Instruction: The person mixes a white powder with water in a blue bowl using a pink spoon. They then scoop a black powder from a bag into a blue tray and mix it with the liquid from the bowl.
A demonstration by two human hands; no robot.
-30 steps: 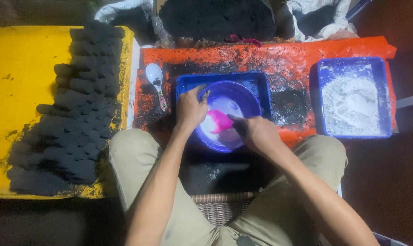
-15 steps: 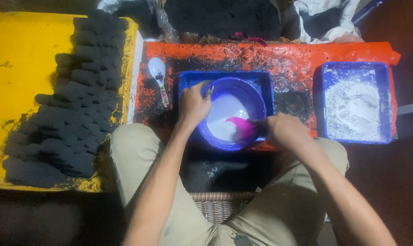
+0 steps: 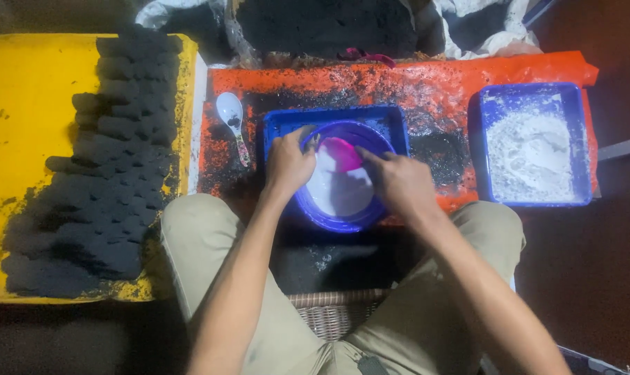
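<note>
A purple round bowl (image 3: 332,217) holding white liquid sits in a blue square tray (image 3: 391,121) on the orange sheet. My left hand (image 3: 288,161) grips the bowl's left rim. My right hand (image 3: 398,182) holds a pink scoop (image 3: 341,153) dipped into the white liquid near the bowl's far side.
A white spoon (image 3: 231,114) lies left of the tray. A second blue tray (image 3: 534,142) with white powder stands at the right. Rows of black moulded lumps (image 3: 100,180) cover a yellow board (image 3: 23,132) at the left. A heap of black powder (image 3: 315,24) lies beyond. A wicker basket (image 3: 332,312) sits between my knees.
My right hand has swept the pink scoop around inside the bowl, from the middle to the right side and now to the far side. My left hand stays on the rim.
</note>
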